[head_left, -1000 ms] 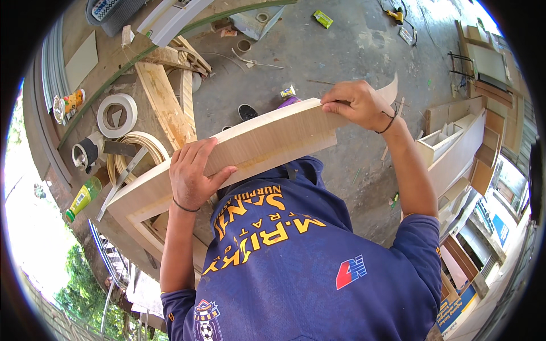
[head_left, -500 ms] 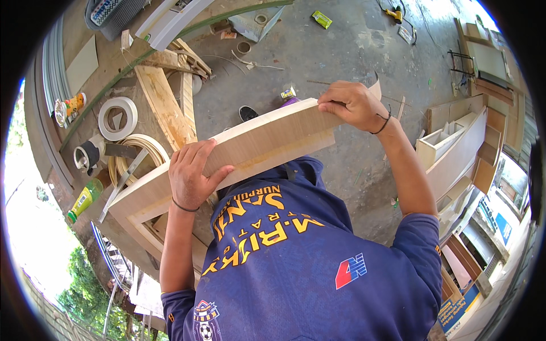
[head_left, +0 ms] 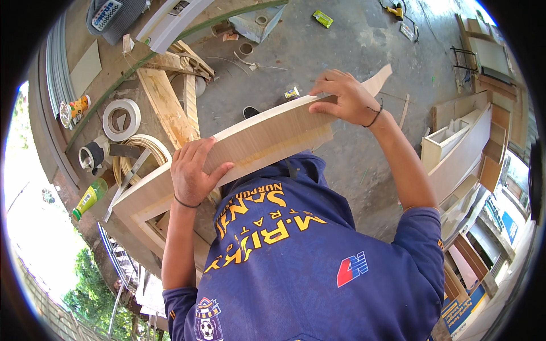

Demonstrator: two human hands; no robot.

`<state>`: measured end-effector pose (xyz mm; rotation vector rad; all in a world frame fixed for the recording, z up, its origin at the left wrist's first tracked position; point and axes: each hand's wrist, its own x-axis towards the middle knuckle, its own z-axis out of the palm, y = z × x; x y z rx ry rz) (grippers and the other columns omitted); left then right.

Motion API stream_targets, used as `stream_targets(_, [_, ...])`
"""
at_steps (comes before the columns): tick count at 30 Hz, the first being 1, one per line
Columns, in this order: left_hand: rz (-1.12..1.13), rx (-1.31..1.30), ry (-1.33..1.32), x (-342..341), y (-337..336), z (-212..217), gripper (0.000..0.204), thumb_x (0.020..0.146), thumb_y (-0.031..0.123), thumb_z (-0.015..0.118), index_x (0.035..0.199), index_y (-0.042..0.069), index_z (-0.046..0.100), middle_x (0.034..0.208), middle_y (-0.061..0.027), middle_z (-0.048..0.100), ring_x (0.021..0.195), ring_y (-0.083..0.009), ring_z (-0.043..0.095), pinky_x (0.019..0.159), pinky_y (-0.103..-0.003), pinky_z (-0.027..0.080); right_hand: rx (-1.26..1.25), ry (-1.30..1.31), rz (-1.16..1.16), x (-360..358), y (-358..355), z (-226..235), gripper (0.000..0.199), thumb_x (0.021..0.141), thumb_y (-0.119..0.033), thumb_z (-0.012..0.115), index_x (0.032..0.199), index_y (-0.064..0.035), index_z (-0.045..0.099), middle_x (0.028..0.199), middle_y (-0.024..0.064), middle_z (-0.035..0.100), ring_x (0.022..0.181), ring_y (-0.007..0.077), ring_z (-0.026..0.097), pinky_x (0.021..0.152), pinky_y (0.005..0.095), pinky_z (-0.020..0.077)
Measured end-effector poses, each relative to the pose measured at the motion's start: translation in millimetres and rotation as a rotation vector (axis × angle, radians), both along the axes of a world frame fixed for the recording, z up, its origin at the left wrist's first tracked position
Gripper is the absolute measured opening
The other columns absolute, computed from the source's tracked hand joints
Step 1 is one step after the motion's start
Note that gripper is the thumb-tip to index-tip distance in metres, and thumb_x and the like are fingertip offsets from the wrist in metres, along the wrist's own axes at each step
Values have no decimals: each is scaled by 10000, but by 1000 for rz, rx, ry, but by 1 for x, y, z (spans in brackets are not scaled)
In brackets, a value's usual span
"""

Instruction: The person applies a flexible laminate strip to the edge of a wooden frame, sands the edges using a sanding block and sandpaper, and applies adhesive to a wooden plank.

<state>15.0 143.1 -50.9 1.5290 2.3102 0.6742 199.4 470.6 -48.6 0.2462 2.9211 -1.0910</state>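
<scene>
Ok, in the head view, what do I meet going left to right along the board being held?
Green bottle → roll of white tape → left hand on the curved wooden board → right hand → white cabinet pieces.

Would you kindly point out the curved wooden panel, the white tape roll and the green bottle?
curved wooden panel [head_left: 267, 133], head view, veneered face.
white tape roll [head_left: 108, 116], head view, left rim.
green bottle [head_left: 91, 197], head view, body.

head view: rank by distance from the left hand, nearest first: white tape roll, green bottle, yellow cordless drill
1. White tape roll: up and to the left of the left hand, on the bench.
2. Green bottle: farther left, lying near the bench's edge.
3. Yellow cordless drill: far off at the upper right, on the concrete floor.
</scene>
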Motion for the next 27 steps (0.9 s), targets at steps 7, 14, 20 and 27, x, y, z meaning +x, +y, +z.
stream_targets(7, [14, 25, -9, 2, 0, -1, 550, 739, 466, 755, 1081, 49, 646, 1043, -91, 673, 969, -265, 619, 834, -384, 459, 7, -111, 132, -24, -19, -14, 466, 835, -550, 612, 931, -105, 712, 965, 79, 686, 962, 276, 616, 845, 398, 438])
stream_targets(14, [34, 53, -30, 3, 3, 0, 327, 802, 219, 717, 1068, 43, 649, 1022, -122, 679, 950, -308, 630, 821, -400, 469, -89, -435, 257, -61, -47, -7, 622, 783, -593, 643, 1065, -41, 698, 1062, 158, 685, 974, 367, 637, 852, 409, 496])
stream_targets(20, [87, 82, -7, 5, -1, 2, 268, 823, 208, 686, 1048, 68, 651, 1017, -75, 683, 957, -258, 632, 873, -380, 437, -196, -488, 425, -93, -69, -13, 679, 745, -625, 633, 1131, -68, 670, 1041, 196, 682, 976, 375, 641, 845, 419, 503])
stream_targets(27, [381, 171, 98, 20, -42, 6, 277, 820, 176, 694, 1072, 71, 649, 1085, -56, 662, 1033, -222, 608, 1022, -412, 334, -196, -582, 491, -114, -85, -5, 763, 719, -654, 663, 1198, -61, 634, 1144, 192, 657, 1058, 358, 623, 904, 399, 486])
